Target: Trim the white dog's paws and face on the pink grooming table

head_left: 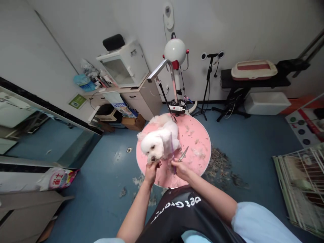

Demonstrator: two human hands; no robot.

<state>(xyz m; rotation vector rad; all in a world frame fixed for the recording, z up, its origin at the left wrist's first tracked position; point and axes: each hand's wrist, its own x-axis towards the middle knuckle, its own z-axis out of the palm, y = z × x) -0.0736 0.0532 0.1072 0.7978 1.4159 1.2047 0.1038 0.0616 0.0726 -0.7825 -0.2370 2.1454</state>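
Observation:
A white fluffy dog [164, 138] is on the round pink grooming table [196, 130], its head turned toward the near left edge. My left hand [151, 171] is closed at the dog's chin, fingers under the muzzle. In my right hand [181, 168], close to the dog's chest, is a pair of silver scissors [184, 154], blades pointing up and away to the right. The same hand also grips a slim purple tool that looks like a comb [172, 145], upright beside the dog. Its teeth are too blurred to make out.
A metal grooming arm [162, 69] with a hanging strap [165, 98] rises behind the table. Cut hair lies on the tabletop, with a heap of grey clippings [219, 163] on the floor at right. A wire cage [302, 185] stands at far right, a cabinet [145, 98] behind left.

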